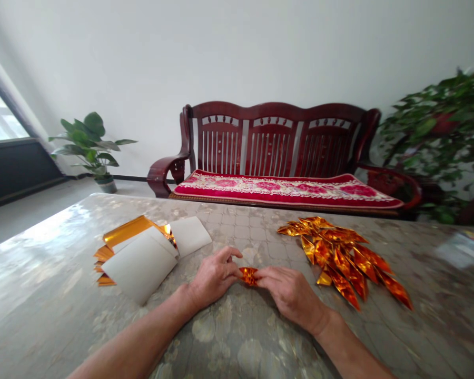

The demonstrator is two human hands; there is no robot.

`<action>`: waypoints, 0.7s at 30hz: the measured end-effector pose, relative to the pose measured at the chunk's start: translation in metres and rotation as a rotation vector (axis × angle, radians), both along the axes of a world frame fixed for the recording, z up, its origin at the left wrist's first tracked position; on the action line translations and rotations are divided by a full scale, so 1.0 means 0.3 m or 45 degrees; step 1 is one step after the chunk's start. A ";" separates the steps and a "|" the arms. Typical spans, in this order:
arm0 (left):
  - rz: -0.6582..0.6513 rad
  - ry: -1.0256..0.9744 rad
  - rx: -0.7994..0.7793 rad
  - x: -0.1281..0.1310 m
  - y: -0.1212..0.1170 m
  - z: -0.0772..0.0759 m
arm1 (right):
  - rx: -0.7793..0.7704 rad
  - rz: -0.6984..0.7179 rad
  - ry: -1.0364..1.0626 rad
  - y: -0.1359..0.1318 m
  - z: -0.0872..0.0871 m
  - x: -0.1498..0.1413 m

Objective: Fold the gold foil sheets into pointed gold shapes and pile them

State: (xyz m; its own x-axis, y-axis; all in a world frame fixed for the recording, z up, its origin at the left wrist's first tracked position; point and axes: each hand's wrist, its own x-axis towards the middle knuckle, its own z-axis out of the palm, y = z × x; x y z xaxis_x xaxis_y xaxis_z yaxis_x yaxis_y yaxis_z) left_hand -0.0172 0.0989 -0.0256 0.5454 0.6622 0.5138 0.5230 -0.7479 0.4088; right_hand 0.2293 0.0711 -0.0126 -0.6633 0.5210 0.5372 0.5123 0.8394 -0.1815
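Observation:
Between my two hands, low over the table, is a small folded piece of shiny gold foil paper (pixel 248 276). My left hand (pixel 217 273) pinches its left end, with the index finger raised and curved above. At the right end, the fingers of my right hand (pixel 288 292) close on the same piece. To the right lies a heap of folded gold foil paper pieces (pixel 342 252), pointed at both ends. On the left, a loose stack of foil paper sheets (pixel 142 263) shows white backs and gold faces.
The table (pixel 221 337) has a patterned, glossy cover. Beyond its far edge stands a dark red wooden bench (pixel 274 142) with a red floral cushion (pixel 280 188). A potted plant (pixel 89 142) is at left, trailing greenery (pixel 446 126) at right. A clear plastic bag (pixel 464 250) lies at the table's right.

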 end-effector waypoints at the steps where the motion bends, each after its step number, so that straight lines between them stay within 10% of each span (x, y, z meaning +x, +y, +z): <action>1: -0.031 0.052 0.059 -0.003 -0.004 0.005 | -0.004 -0.009 0.002 0.000 -0.002 0.000; 13: -0.339 0.238 0.278 -0.007 -0.020 0.055 | -0.071 0.008 0.054 0.006 -0.017 0.007; 21: -0.406 0.228 0.089 -0.018 -0.015 0.056 | -0.052 0.008 0.052 0.002 -0.005 0.007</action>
State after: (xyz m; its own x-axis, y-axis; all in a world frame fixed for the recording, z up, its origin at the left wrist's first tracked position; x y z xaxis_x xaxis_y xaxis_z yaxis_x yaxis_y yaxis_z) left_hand -0.0227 0.0944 -0.0089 0.8042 0.4111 0.4292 0.3176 -0.9077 0.2743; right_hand 0.2316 0.0717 -0.0141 -0.6445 0.5391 0.5422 0.4988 0.8339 -0.2363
